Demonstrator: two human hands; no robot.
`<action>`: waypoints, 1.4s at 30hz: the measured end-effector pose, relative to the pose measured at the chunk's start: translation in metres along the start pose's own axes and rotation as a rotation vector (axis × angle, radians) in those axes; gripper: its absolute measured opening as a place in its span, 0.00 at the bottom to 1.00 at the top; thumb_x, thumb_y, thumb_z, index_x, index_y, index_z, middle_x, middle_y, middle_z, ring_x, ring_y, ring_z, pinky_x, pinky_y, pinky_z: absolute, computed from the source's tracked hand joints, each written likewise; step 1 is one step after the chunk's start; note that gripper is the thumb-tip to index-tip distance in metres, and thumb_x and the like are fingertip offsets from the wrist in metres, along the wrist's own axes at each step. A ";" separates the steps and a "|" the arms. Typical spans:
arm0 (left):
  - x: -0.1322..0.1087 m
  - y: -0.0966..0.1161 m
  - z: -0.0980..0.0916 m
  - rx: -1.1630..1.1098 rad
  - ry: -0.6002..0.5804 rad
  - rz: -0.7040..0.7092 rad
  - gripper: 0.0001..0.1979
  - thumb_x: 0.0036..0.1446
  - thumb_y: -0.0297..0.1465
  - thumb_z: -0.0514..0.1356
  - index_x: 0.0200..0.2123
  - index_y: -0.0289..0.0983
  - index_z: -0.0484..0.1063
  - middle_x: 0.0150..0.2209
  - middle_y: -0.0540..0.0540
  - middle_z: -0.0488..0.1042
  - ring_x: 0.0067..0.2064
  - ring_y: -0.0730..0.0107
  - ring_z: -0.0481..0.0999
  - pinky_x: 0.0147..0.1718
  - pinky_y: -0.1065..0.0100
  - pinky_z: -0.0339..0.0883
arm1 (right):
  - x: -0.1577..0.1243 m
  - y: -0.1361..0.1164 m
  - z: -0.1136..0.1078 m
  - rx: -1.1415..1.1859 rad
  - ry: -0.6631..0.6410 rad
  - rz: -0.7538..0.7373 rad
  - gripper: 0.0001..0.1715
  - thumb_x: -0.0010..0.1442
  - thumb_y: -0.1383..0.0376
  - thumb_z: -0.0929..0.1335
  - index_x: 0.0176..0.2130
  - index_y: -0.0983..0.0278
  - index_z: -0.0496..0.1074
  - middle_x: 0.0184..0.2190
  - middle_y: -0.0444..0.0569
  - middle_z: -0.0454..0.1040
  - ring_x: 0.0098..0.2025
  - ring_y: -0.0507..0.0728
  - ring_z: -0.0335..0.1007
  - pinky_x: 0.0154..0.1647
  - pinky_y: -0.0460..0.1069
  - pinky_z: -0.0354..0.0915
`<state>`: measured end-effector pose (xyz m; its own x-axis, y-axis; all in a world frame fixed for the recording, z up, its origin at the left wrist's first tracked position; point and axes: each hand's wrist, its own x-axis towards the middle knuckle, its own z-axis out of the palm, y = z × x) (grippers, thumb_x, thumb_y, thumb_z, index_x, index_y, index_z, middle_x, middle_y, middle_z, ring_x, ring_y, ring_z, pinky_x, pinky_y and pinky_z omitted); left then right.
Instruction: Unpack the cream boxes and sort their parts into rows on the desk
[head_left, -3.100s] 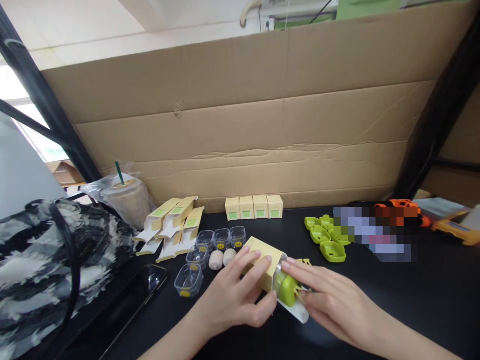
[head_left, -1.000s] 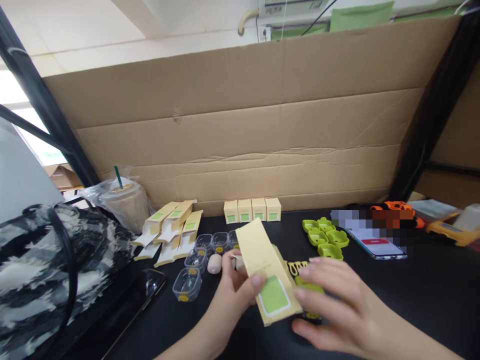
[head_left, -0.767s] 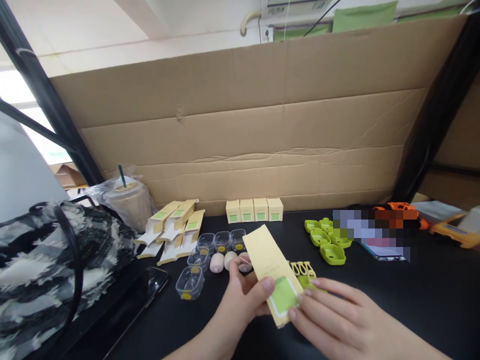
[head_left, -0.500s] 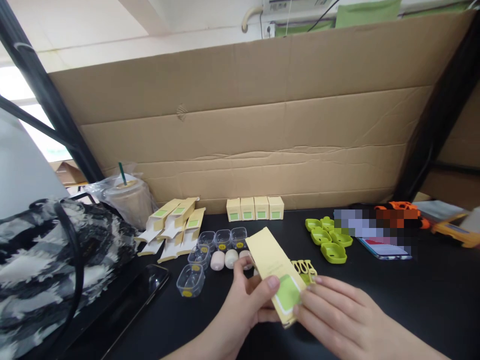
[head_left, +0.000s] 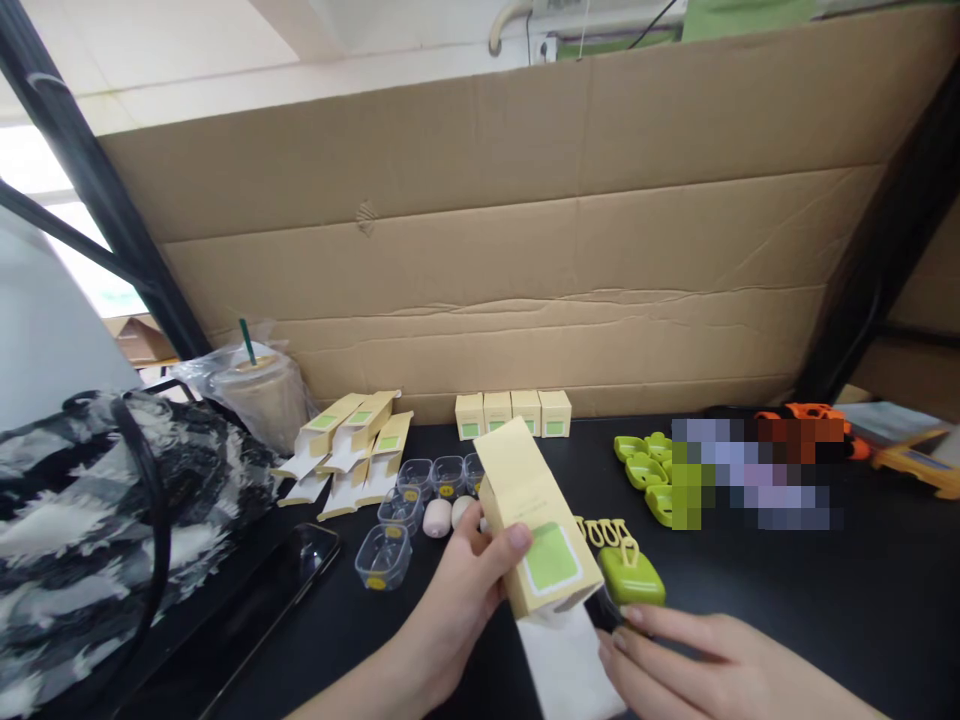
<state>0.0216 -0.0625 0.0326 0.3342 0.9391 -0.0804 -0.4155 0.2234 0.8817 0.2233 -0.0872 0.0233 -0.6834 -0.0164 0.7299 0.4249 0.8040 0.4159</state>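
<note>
My left hand is closed round a cream carton with a green square printed on its front. The carton stands tilted, squared out into a box shape, and a long white flap hangs from its lower end. My right hand is beside that flap, fingers stretched out and fingertips close to its right edge; whether they touch it I cannot tell. Just beyond those fingertips sits a shiny green case with a cream loop on top. Several cream loops lie behind the case.
Clear plastic cups and pale rounded pieces lie left of the carton. Behind are opened cartons and a row of small boxes. Green trays are at right; a phone and a furry bag at left.
The flat carton has been opened into a box shape, and its white flap now hangs down. My right hand has come off the carton's face and moved lower, uncovering the green case.
</note>
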 end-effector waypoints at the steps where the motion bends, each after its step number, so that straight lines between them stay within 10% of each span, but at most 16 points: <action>1: 0.001 -0.001 -0.001 0.004 -0.014 -0.002 0.30 0.46 0.40 0.69 0.48 0.34 0.64 0.46 0.37 0.76 0.48 0.52 0.76 0.47 0.58 0.68 | 0.006 0.001 -0.002 -0.017 -0.030 -0.022 0.27 0.69 0.74 0.54 0.33 0.59 0.76 0.28 0.36 0.81 0.31 0.46 0.75 0.47 0.38 0.67; 14: -0.001 -0.015 -0.002 -0.133 -0.225 -0.029 0.31 0.48 0.36 0.68 0.54 0.39 0.63 0.49 0.40 0.75 0.51 0.53 0.74 0.50 0.56 0.66 | 0.020 -0.001 -0.002 -0.119 -0.060 0.044 0.26 0.66 0.77 0.55 0.30 0.60 0.74 0.19 0.35 0.75 0.19 0.48 0.67 0.32 0.43 0.68; 21: -0.007 0.002 0.008 0.000 -0.231 -0.101 0.19 0.55 0.30 0.63 0.50 0.34 0.69 0.47 0.38 0.76 0.48 0.56 0.77 0.49 0.59 0.68 | -0.010 -0.004 0.011 -0.065 0.149 0.016 0.29 0.62 0.81 0.56 0.24 0.58 0.73 0.20 0.39 0.75 0.24 0.49 0.69 0.51 0.45 0.67; 30: -0.007 -0.003 0.008 0.008 -0.217 -0.094 0.18 0.57 0.30 0.62 0.51 0.36 0.67 0.49 0.39 0.75 0.49 0.57 0.76 0.49 0.60 0.68 | 0.021 -0.003 -0.002 -0.117 -0.066 0.020 0.33 0.65 0.81 0.53 0.27 0.59 0.75 0.24 0.35 0.79 0.24 0.46 0.71 0.35 0.40 0.67; 38: -0.008 -0.003 0.008 -0.005 -0.230 -0.120 0.17 0.57 0.32 0.62 0.50 0.35 0.67 0.48 0.38 0.76 0.49 0.57 0.76 0.49 0.60 0.67 | -0.011 -0.009 0.015 -0.032 0.041 0.001 0.19 0.67 0.69 0.59 0.37 0.57 0.77 0.26 0.38 0.79 0.31 0.49 0.72 0.44 0.38 0.65; 42: -0.007 -0.006 0.009 -0.038 -0.260 -0.088 0.19 0.55 0.32 0.64 0.49 0.34 0.67 0.48 0.36 0.76 0.48 0.55 0.76 0.48 0.59 0.68 | -0.015 -0.014 0.008 -0.059 -0.154 0.056 0.17 0.67 0.69 0.60 0.42 0.55 0.75 0.32 0.35 0.81 0.33 0.47 0.74 0.35 0.36 0.66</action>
<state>0.0290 -0.0726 0.0320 0.5743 0.8181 -0.0298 -0.4053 0.3157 0.8579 0.2224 -0.0933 0.0021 -0.7388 0.1225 0.6627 0.4960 0.7645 0.4116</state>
